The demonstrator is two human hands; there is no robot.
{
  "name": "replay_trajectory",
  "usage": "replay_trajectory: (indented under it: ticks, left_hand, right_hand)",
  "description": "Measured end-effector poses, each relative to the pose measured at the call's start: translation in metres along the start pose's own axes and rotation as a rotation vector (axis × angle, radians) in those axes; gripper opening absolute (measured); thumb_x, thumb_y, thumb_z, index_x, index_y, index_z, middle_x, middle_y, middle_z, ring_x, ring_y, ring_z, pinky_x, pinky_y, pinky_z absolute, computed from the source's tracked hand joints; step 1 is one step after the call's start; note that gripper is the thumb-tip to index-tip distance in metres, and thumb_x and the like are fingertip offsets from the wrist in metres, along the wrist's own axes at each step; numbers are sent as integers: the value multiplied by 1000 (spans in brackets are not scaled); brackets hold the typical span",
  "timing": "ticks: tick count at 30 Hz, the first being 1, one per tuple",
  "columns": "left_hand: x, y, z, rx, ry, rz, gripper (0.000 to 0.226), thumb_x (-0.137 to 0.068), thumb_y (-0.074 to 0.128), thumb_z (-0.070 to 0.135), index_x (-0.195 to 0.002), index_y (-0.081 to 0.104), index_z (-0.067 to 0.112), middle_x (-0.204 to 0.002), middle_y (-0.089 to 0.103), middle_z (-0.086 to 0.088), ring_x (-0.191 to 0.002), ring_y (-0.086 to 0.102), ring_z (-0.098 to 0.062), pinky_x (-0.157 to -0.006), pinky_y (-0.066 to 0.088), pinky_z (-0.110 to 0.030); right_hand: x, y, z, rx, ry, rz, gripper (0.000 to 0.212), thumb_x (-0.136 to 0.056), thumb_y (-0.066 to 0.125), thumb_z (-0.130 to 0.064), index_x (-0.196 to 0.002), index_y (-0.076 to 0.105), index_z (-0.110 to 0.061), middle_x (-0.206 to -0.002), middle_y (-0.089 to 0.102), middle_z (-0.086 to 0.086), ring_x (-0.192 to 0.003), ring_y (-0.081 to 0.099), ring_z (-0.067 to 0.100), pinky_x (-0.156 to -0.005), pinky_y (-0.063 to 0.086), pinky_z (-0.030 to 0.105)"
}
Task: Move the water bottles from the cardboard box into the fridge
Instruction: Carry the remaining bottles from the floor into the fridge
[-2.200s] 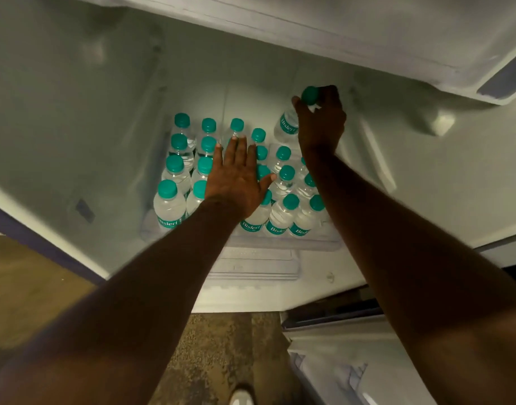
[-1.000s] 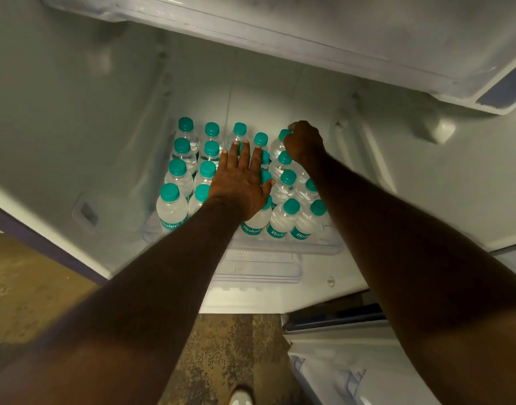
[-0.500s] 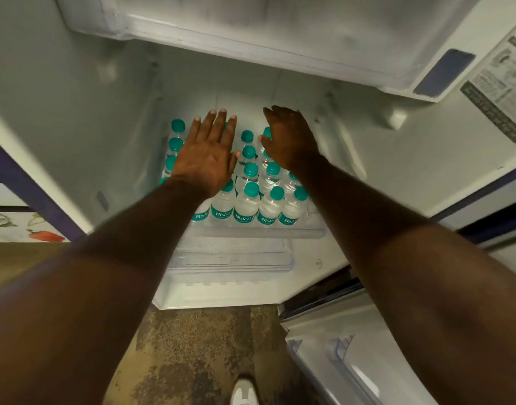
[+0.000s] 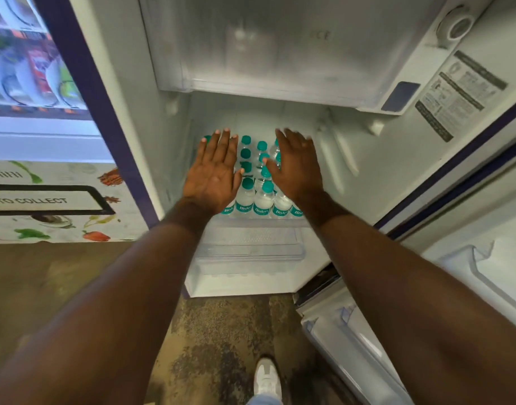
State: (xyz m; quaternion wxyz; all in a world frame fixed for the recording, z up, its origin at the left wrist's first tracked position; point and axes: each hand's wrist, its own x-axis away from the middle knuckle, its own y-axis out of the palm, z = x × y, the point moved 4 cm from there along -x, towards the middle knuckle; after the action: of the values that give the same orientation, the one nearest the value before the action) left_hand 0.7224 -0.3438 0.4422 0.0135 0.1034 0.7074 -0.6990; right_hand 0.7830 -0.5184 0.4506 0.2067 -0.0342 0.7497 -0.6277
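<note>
Both hands empty, fingers spread flat: left hand (image 4: 213,176) and right hand (image 4: 296,168) hover over the water bottles (image 4: 255,182), packed tight on the fridge shelf (image 4: 250,222) up to its front edge. Risk: a knock topples front-row bottles off the edge.

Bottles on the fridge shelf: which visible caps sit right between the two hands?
The middle column of teal caps, uncovered between the left hand and right hand; neighbouring columns are partly hidden.
</note>
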Motion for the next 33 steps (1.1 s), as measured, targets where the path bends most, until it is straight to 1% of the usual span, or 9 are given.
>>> replay_trajectory:
  ticks: [3,6,10,13,16,18,22,27,33]
  left_hand:
    - [23,-15,-1,55,29,20,71,-102,4,46,-160,-2,7,-169,-2,-15,-156,-4,-31,-127,2,-48]
    - [42,-36,3,53,51,47,72,-101,5,47,-160,-1,6,-169,0,-16,-156,-1,-31,-127,4,-49]
    - [71,-64,15,-15,77,31,70,-102,5,45,-159,-11,7,-168,-13,-15,-155,-12,-30,-127,1,-48]
    - [93,-85,20,18,59,43,71,-101,1,47,-159,-12,8,-168,-15,-13,-155,-15,-29,-127,0,-48]
    - [110,-105,23,26,20,63,70,-105,15,46,-160,-8,8,-168,-13,-13,-155,-13,-28,-127,-1,-48]
    - [120,-122,24,47,-1,94,70,-106,21,44,-160,-6,8,-168,-11,-14,-156,-11,-29,-127,1,-48]
    - [147,-168,29,81,30,136,68,-106,22,42,-161,1,8,-169,-3,-13,-156,-5,-28,-127,3,-47]
    - [156,-238,40,99,67,217,68,-105,19,41,-161,2,7,-169,-5,-13,-156,-7,-27,-127,4,-48]
    - [152,-297,51,112,95,282,68,-105,23,42,-161,3,8,-169,-4,-13,-157,-5,-27,-127,5,-49]
  right_hand:
    - [27,-13,-11,-31,7,13,69,-99,49,-49,-155,32,-13,-159,36,11,-148,30,30,-124,18,49]
    - [56,-35,-24,-72,14,49,68,-99,49,-47,-155,31,-12,-159,36,11,-148,29,30,-124,16,50]
    - [102,-59,-45,-101,55,11,69,-101,46,-47,-157,26,-12,-162,29,11,-152,22,29,-126,7,47]
    - [127,-78,-55,-92,41,39,70,-100,42,-50,-157,29,-12,-162,31,10,-151,24,27,-126,9,46]
    - [144,-105,-59,-86,60,34,71,-99,48,-49,-156,30,-11,-161,33,10,-151,25,27,-126,12,48]
    - [153,-126,-60,-97,49,50,71,-99,45,-50,-155,30,-10,-160,33,11,-151,25,28,-125,14,50]
    - [172,-175,-56,-136,6,88,69,-100,41,-50,-157,28,-13,-162,32,8,-151,24,27,-125,12,51]
    - [187,-248,-58,-125,-45,173,66,-100,34,-50,-155,32,-15,-160,35,7,-151,26,27,-125,12,49]
    - [203,-320,-62,-135,-43,301,63,-101,43,-44,-156,31,-15,-161,33,6,-152,22,23,-126,11,48]
